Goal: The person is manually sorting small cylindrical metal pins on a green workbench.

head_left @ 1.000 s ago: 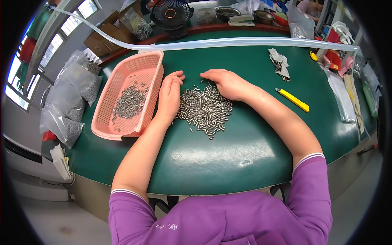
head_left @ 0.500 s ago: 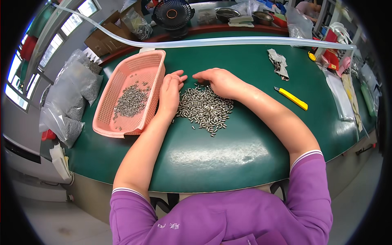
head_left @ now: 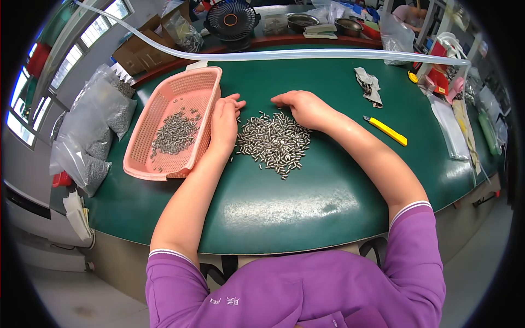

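Note:
A heap of small shiny metal cylindrical pins (head_left: 273, 141) lies on the green tabletop between my hands. My left hand (head_left: 223, 121) stands on its edge at the heap's left side, beside the pink basket's wall, fingers stretched out and holding nothing I can see. At the far right of the heap, my right hand (head_left: 307, 109) is bent over the pins, its fingers extended to the left and its palm hidden. The pink perforated basket (head_left: 143, 117) stands left of my left hand, with more pins (head_left: 176, 134) scattered on its bottom.
A yellow utility knife (head_left: 387, 131) and a crumpled cloth (head_left: 369, 86) lie to the right. Clear bags of metal parts (head_left: 98, 134) crowd the left edge. A translucent hose (head_left: 306, 53) crosses the far side, with a black fan (head_left: 232, 22) behind it.
My right hand has shifted a little to the right, so the gap between my fingertips is wider. My left hand has edged slightly left. The heap looks about the same.

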Demonstrator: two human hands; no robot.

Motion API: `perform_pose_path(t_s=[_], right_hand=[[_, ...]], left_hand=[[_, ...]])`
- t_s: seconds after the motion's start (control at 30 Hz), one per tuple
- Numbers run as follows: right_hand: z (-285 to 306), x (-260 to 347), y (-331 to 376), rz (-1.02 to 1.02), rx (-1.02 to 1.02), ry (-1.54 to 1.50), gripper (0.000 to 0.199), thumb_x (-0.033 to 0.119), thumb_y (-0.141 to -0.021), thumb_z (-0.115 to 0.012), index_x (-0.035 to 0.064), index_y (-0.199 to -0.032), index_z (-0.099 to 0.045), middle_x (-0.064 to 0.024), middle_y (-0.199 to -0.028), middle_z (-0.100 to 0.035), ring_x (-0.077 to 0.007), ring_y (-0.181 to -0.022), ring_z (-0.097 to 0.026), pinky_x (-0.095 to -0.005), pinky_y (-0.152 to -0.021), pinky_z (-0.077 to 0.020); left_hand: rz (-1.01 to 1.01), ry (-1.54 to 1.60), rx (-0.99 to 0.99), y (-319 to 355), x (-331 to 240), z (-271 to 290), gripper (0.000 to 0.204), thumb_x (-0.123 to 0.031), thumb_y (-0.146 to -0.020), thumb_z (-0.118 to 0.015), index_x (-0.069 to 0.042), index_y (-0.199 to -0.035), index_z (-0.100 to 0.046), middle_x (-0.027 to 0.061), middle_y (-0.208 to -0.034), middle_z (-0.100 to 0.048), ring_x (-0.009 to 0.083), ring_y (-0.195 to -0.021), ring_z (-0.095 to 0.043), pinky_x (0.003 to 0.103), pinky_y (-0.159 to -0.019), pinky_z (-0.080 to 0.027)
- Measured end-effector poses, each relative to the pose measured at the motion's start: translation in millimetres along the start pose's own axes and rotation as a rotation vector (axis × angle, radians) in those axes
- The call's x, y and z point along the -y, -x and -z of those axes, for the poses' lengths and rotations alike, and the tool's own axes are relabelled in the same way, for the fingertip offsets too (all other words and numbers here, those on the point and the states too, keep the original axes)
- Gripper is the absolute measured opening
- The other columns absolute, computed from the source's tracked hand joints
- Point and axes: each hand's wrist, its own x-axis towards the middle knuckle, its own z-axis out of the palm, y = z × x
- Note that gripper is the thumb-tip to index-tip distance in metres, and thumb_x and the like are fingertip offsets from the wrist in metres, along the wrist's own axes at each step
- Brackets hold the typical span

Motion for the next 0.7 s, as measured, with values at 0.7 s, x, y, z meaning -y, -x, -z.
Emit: perform_pose_path(t_s=[0.7], right_hand=[[-8.2,6.2,-6.1,0.081,0.003,0.038,0.045,-0.010,-0.075,-0.044,0.0048,-0.114,-0.061,-0.0147,-0.111,-0.062,-0.0301,-0.106,-0.058,-0.0363,-0.094,-0.0459]], left_hand=[[-0.060,-0.050,0.014,-1.4,4.6,-1.6,0.022,-0.022,-0.094,-0.039,-0.003,-0.095,-0.051,0.0161,-0.125,-0.049,0.0226,-0.107,-0.056,0.033,-0.091,-0.042]])
